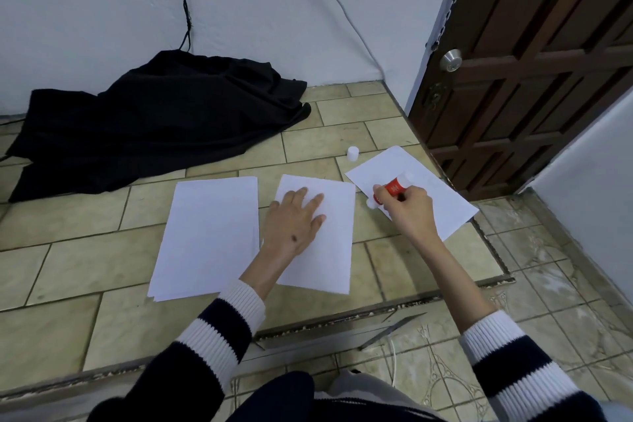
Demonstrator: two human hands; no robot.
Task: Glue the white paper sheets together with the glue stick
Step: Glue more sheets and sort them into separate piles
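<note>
Middle paper sheet (329, 216) judged light, floppy, slide-prone; pinned flat under left hand (294, 219). Glue stick (394, 189), rigid, clamped mid-barrel by right hand (407, 207).

The left hand (295, 220) is laid flat, palm down, fingers straight and spread. The right hand (407, 205) is curled, fingertips pinched together, wrist raised.

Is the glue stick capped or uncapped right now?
Uncapped. The right hand grips the red glue stick over the right sheet, while the white cap stands apart on the floor.
</note>
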